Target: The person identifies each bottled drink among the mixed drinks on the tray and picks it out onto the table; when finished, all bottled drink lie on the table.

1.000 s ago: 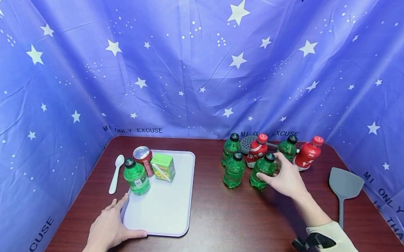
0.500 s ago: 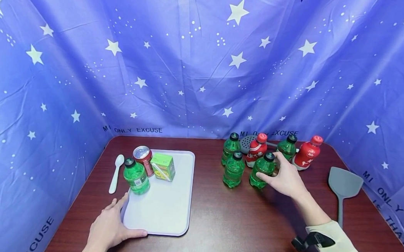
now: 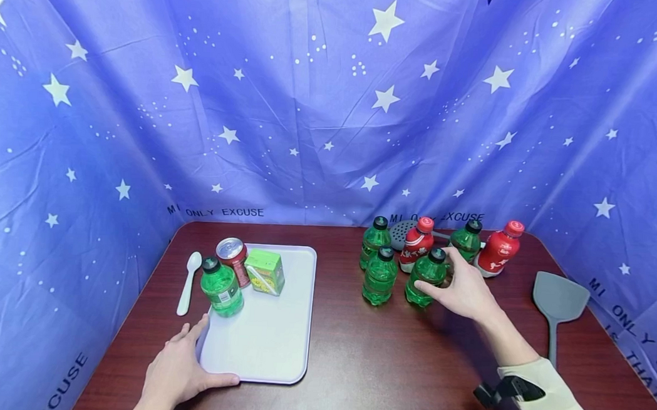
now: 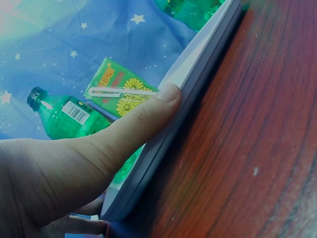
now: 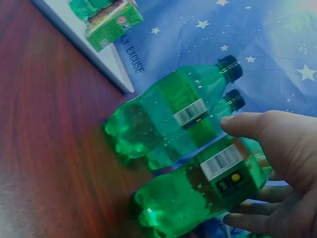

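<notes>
My left hand (image 3: 177,365) rests at the near left corner of a white tray (image 3: 274,346), thumb straight along the front rim and fingers against the left side. On the tray stand a green soda bottle (image 3: 221,289), a red can (image 3: 232,252) and a green drink carton (image 3: 265,271) with a straw on its side. At the right, my right hand (image 3: 464,288) grips an upright green bottle (image 3: 424,283) on the table. The right wrist view has the thumb (image 5: 247,124) on one side of this bottle (image 5: 198,193) and fingers behind it.
Two more green bottles (image 3: 379,277) stand left of the gripped one. Behind it are another green bottle (image 3: 466,238), two red bottles (image 3: 416,248) and a grey skimmer (image 3: 402,234). A grey spatula (image 3: 560,300) lies at far right, a white spoon (image 3: 189,284) left of the tray.
</notes>
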Motion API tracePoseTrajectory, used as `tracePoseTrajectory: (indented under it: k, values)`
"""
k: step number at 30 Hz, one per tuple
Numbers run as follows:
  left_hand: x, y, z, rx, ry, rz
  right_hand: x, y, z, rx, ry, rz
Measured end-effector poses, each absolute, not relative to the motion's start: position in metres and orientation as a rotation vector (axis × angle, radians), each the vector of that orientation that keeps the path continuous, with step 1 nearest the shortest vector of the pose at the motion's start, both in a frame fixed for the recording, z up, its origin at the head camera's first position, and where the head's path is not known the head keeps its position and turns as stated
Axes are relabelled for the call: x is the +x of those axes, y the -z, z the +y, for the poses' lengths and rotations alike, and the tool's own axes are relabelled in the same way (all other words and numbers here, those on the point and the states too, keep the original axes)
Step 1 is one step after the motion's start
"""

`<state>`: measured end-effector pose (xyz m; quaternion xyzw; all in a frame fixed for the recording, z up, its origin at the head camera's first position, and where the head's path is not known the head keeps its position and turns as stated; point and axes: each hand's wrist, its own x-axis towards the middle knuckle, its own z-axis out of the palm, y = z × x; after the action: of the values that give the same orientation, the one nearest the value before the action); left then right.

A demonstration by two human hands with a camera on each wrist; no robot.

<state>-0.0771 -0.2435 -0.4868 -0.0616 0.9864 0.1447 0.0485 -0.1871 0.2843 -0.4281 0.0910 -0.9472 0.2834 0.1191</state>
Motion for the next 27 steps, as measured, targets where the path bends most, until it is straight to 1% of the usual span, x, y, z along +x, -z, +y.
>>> tracePoseTrajectory:
  k: [7, 17, 27]
  values:
    - [-0.077, 0.488, -0.244, -0.185, -0.44, 3.01, -0.191, 0.415, 0.282, 0.274, -0.864, -2.743]
    - [-0.077, 0.486, -0.243, -0.191, -0.439, 3.007, -0.205, 0.382, 0.268, 0.344, -0.972, -2.622]
    - [-0.076, 0.488, -0.244, -0.18, -0.444, 3.016, -0.211, 0.354, 0.232, 0.414, -1.059, -2.546]
